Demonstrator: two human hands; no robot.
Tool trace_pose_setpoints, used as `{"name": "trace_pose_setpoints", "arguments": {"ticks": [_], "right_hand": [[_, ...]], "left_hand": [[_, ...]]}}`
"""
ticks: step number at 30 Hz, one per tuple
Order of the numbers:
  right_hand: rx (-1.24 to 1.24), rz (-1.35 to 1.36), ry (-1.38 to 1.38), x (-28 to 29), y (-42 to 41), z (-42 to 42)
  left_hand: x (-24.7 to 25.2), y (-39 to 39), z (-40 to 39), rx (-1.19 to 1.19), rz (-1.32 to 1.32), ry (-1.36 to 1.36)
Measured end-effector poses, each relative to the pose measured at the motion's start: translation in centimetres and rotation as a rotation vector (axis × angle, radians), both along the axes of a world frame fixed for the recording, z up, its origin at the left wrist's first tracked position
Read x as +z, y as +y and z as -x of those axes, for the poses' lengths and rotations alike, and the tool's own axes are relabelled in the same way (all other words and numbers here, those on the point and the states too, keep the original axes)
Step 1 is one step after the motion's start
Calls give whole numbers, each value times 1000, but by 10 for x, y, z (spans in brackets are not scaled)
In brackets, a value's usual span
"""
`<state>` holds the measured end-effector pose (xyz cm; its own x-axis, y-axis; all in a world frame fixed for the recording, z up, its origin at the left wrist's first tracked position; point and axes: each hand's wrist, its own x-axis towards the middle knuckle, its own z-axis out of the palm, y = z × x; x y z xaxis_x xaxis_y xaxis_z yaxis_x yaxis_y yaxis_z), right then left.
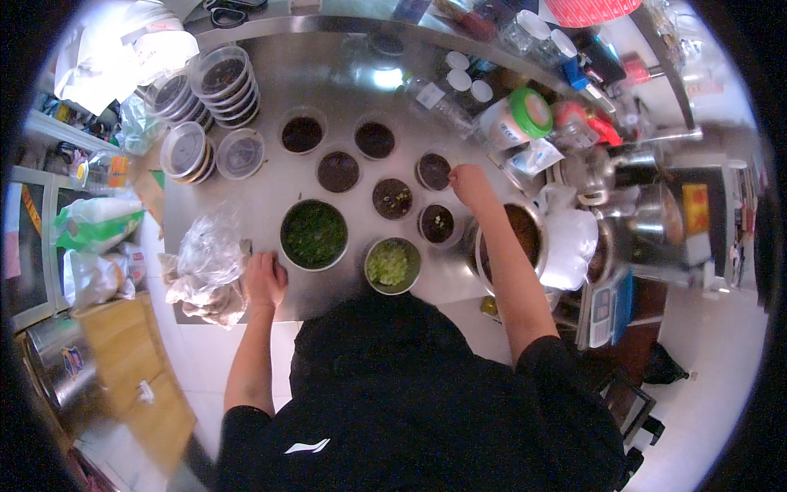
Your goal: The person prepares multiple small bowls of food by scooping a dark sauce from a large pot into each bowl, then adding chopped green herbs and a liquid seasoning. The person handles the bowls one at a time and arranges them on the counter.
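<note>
My right hand point(468, 186) is over the right rim of a small plastic tub of dark contents point(434, 171), its fingers drawn together; whether they pinch anything is too small to tell. Below it, another dark-filled tub point(437, 222) has pale green bits on top, as does the tub point(392, 198) to its left. Several more tubs, such as this one point(338, 172), show plain dark surfaces. My left hand point(265, 280) rests with curled fingers at the crumpled clear plastic bag point(212, 252). Between my hands stand a bowl of chopped dark greens point(313, 235) and a metal bowl of chopped pale green pieces point(388, 263).
Stacked, filled plastic tubs point(224, 80) and round lids point(240, 154) occupy the back left of the metal table point(289, 301). A large metal pot point(522, 234) lies under my right forearm, beside a white plastic bag point(569, 246). A green-lidded jar point(516, 120) is at the back right.
</note>
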<state>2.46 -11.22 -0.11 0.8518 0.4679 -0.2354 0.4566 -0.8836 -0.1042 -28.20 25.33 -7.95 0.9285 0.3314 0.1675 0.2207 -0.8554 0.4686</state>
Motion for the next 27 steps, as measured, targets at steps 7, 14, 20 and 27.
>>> {"name": "trace_pose_setpoints", "arguments": {"ticks": [7,14,20,27], "right_hand": [[-77,-152,7,-17,-5,-41],[-232,-294,275,28,48,-20],[358,8,961,64,97,106],[391,-65,365,-16,105,177]], "left_hand": [[-2,1,1,13,13,48],[-3,4,2,5,-3,14],[-9,7,4,-2,-11,46],[-4,5,2,14,-10,61]]}}
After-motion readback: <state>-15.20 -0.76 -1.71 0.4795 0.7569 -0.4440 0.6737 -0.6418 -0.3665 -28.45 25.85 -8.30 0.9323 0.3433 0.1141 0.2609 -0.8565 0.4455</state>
